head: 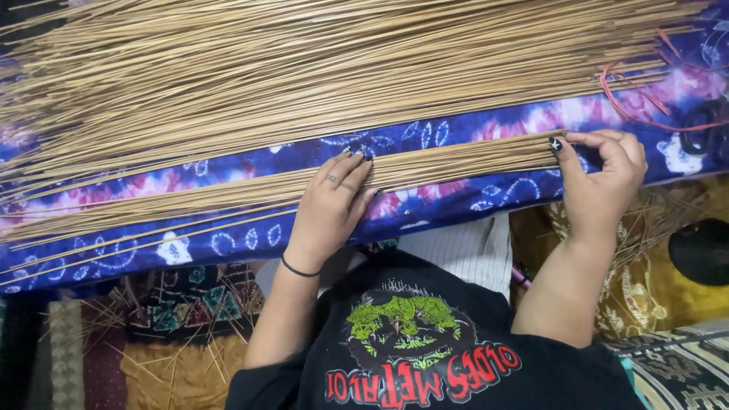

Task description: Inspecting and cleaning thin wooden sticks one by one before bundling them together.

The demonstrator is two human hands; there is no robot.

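Nearest the camera, the person's black printed shirt (425,357) fills the lower middle, with patterned mats (175,334) and a few stray sticks on the floor to either side. Just beyond, the left hand (330,209), a thin black band at its wrist, lies flat and relaxed, fingers spread over a small bundle of thin tan sticks (456,161), pressing it down on a blue and purple tie-dyed cloth (228,243). The right hand (604,182) is curled at the bundle's right end, thumb and fingertips pinching the stick tips. That bundle lies lengthwise along the near edge of the cloth, running from the right hand leftward past the left hand. Farther off, a much larger heap of the same sticks (304,68) covers the upper cloth. At the far right, a red cord (630,110) loops across the heap's edge.
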